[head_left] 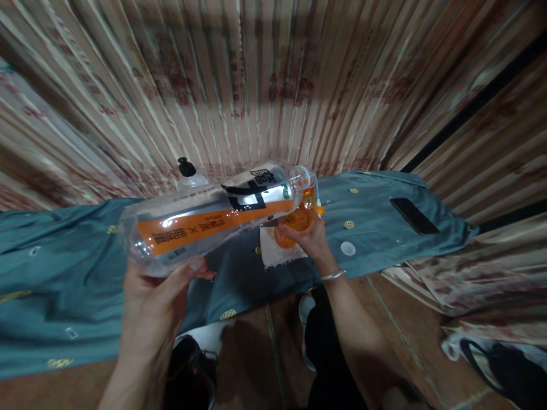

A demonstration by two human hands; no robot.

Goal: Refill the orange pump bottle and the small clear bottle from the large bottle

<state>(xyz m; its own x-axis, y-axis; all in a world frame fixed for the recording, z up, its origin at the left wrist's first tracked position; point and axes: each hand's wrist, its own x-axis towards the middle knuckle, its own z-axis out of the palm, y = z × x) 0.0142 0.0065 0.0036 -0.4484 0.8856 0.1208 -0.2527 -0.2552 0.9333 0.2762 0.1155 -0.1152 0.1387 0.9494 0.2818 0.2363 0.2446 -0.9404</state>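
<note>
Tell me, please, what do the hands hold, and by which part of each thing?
The left hand holds the large clear bottle near its base; the right hand holds the orange bottle around its body.

Your forearms (361,324) are bare, and a shiny silver bangle (332,275) circles your right wrist (326,264). You wear black trousers (331,359) and a pale right shoe (305,313), partly hidden by the trousers.
</note>
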